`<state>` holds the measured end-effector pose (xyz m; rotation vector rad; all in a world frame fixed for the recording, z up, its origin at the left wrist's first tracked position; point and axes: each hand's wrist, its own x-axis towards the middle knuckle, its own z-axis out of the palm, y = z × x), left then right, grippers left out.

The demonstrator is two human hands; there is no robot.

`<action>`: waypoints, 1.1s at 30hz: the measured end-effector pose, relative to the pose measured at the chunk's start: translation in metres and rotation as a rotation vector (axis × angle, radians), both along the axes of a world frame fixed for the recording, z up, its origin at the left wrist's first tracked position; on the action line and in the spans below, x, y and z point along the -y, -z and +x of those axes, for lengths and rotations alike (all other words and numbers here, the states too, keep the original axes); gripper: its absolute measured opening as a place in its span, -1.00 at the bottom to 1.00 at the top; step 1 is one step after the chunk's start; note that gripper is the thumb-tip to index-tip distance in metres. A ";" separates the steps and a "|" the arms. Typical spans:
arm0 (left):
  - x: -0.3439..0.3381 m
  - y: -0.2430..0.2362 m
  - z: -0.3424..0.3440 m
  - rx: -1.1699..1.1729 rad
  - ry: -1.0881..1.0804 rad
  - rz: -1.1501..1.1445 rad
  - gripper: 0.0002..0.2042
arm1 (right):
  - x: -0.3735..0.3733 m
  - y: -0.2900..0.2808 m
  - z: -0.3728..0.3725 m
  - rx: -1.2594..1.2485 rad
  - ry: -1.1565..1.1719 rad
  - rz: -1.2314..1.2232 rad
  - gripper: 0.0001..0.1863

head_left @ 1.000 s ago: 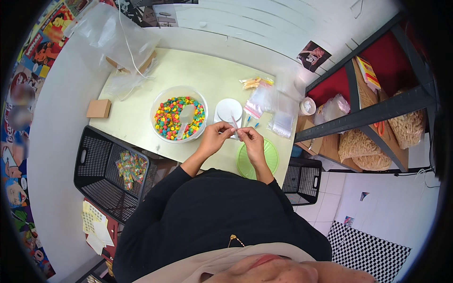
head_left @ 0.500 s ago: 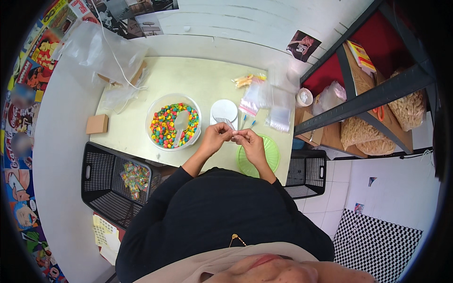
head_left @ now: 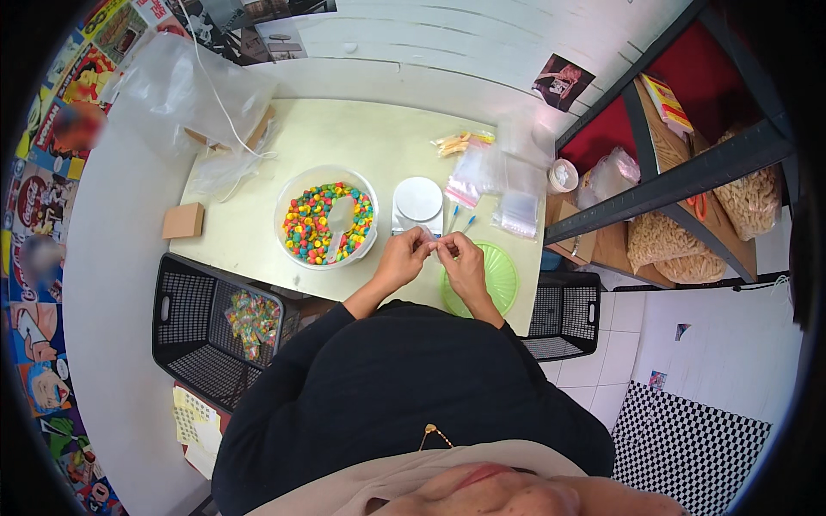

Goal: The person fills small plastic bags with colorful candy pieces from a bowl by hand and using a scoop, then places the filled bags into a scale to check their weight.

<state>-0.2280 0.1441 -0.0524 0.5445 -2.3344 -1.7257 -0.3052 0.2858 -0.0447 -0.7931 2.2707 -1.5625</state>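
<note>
Small clear bag [head_left: 425, 231]: I have it above the near edge of the table [head_left: 370, 129], pinched in the fingertips of both hands. The left hand [head_left: 401, 260] is closed on it from one side, and the right hand [head_left: 463, 265] meets it from the other, fingers curled in; from my view I can't tell exactly how much each one grips.

Close by, a ribbed green round tray [head_left: 503, 279] lies partly under my right hand. Down on my left, beside the table, stands a black mesh basket [head_left: 185, 318] with filled clear packets [head_left: 252, 322] inside; a second black basket [head_left: 555, 318] sits on the right.

Just beyond the hands I see a white scale [head_left: 419, 199] with a round pan, and two blue-tipped pens [head_left: 462, 220] beside it. To its left is a clear round tub [head_left: 320, 175] of red, yellow, green and blue pieces [head_left: 305, 228], a pale scoop [head_left: 341, 215] resting on them.

Farther out, flat clear bags [head_left: 514, 212] lie on the table's right side, near a packet of tan sticks [head_left: 465, 143]. A brown box [head_left: 182, 221] rests at the left edge, and a large plastic sheet [head_left: 189, 90] is heaped at the far left corner. Off right, a dark-framed shelf [head_left: 671, 193] carries bulky bags [head_left: 658, 249] of pale pieces.
</note>
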 end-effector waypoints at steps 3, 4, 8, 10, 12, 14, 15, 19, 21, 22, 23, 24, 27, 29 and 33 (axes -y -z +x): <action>-0.001 -0.007 0.000 -0.014 -0.039 -0.098 -0.80 | 0.004 0.003 0.003 -0.019 0.076 -0.003 -0.89; -0.002 -0.013 0.001 0.001 -0.035 -0.121 -0.80 | 0.005 0.004 0.003 -0.030 0.105 -0.005 -0.90; -0.005 -0.015 0.009 0.020 -0.026 -0.147 -0.79 | -0.006 0.007 -0.018 -0.039 0.188 0.098 -0.89; -0.005 -0.014 0.009 0.048 -0.022 -0.144 -0.78 | -0.006 0.008 -0.016 -0.084 0.135 0.144 -0.87; -0.004 -0.006 0.011 0.030 -0.029 -0.142 -0.77 | 0.000 0.008 -0.004 -0.030 0.110 0.040 -0.82; -0.005 0.007 0.014 -0.034 -0.059 -0.152 -0.76 | 0.006 0.007 0.006 -0.032 0.088 -0.003 -0.77; -0.007 0.004 0.014 -0.020 -0.049 -0.148 -0.78 | 0.007 0.010 0.010 -0.057 0.090 0.004 -0.75; -0.006 0.000 0.020 -0.032 -0.052 -0.185 -0.79 | 0.002 0.019 0.008 -0.136 0.107 -0.027 -0.75; 0.003 -0.007 0.026 0.066 -0.019 -0.175 -0.77 | 0.000 0.015 0.000 0.036 0.061 -0.096 -0.76; 0.004 -0.009 0.031 0.007 -0.038 -0.214 -0.74 | -0.001 0.009 0.001 0.134 0.050 -0.118 -0.77; 0.004 -0.013 0.036 -0.052 -0.058 -0.254 -0.70 | 0.001 0.002 0.001 0.160 -0.006 -0.062 -0.77; 0.003 -0.016 0.042 -0.109 -0.081 -0.291 -0.65 | 0.001 -0.011 0.003 0.185 -0.066 0.000 -0.78; 0.006 -0.030 0.056 -0.298 0.004 -0.420 -0.19 | 0.008 -0.027 0.007 0.195 -0.183 0.053 -0.79; 0.006 -0.029 0.067 -0.287 0.057 -0.465 0.04 | 0.016 -0.037 0.011 0.200 -0.262 0.080 -0.78; 0.007 -0.024 0.084 -0.245 -0.063 -0.428 -0.11 | 0.038 -0.068 0.032 0.220 -0.391 0.152 -0.72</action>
